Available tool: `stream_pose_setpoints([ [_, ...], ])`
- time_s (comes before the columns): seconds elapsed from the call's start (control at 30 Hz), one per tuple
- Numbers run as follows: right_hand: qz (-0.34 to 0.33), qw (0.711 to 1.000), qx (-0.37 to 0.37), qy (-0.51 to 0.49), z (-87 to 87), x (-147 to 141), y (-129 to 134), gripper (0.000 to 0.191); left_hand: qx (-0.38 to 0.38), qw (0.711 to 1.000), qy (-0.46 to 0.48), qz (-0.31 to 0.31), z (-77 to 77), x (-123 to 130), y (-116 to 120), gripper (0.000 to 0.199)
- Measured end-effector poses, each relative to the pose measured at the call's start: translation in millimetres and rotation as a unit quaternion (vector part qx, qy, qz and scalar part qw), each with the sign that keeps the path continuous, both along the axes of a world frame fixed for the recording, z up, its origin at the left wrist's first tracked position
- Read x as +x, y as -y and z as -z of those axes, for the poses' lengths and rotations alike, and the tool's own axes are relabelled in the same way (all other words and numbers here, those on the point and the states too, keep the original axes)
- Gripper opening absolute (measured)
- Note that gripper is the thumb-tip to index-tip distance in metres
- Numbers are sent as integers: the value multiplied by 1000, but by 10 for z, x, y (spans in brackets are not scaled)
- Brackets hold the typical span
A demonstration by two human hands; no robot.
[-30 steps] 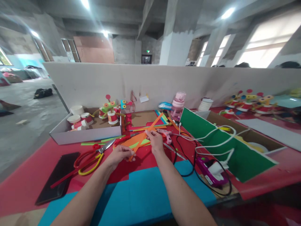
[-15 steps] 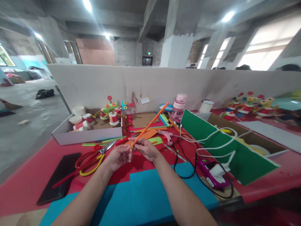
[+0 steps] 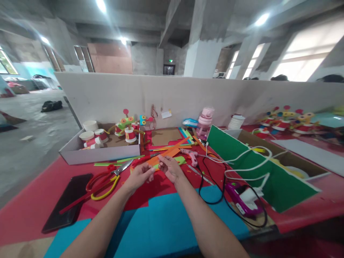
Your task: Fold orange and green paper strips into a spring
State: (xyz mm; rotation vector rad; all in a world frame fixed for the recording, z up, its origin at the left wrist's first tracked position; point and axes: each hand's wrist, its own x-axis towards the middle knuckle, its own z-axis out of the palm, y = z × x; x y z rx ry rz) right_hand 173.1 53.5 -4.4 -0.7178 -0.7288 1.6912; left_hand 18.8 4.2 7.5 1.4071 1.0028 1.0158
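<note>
Over the middle of the red tabletop, my left hand (image 3: 141, 176) is closed with thumb and fingertips together; anything in them is too small to make out. Close beside it, my right hand (image 3: 170, 167) pinches with thumb and forefinger, and what it holds, if anything, I cannot make out. Just beyond both hands lie orange paper strips (image 3: 176, 147) and a light green paper piece (image 3: 181, 159). A pink glue gun (image 3: 190, 156) rests to the right of my right hand. Scissors (image 3: 106, 193) with red and yellow handles lie left of my left hand.
A black phone (image 3: 63, 208) lies at the left. A white box (image 3: 99, 157) holds paper cups. Cables run to a purple power strip (image 3: 242, 200) by a green-sided box (image 3: 252, 172). A pink bottle (image 3: 205, 122) stands behind. Blue sheets (image 3: 172, 218) cover the front.
The long orange strip that stood up slantwise from my hands now lies low among the paper beyond them. My hands have drawn slightly apart.
</note>
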Motion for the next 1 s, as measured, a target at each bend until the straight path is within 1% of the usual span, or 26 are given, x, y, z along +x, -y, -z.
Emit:
stream_pose_setpoints([
  [0.07, -16, 1000, 12, 13, 24, -70, 46, 40, 47, 998, -37, -36, -1, 26, 4, 43],
  [0.17, -26, 998, 27, 46, 51, -142, 88, 39, 98, 991, -49, -81, 10, 11, -13, 45],
  [0.27, 0, 997, 32, 72, 42, -108, 57, 39, 101, 989, -59, -94, 17, -45, -41, 45],
  [0.37, 51, 995, 35, 81, 5, 27, -27, 40, 85, 991, -58, -84, 10, -114, -68, 46],
  [0.57, 135, 987, 26, 78, -67, 345, -188, 40, 86, 992, -80, -51, -13, -298, -130, 45],
  [0.67, 167, 984, 20, 61, -93, 486, -249, 38, 84, 991, -97, -29, -29, -393, -164, 42],
  [0.87, 232, 972, 33, 26, -121, 750, -322, 35, 82, 989, -123, -1, -115, -520, -187, 44],
  [1.0, 249, 968, 28, -8, -137, 848, -334, 37, 66, 992, -110, -2, -138, -585, -182, 45],
])
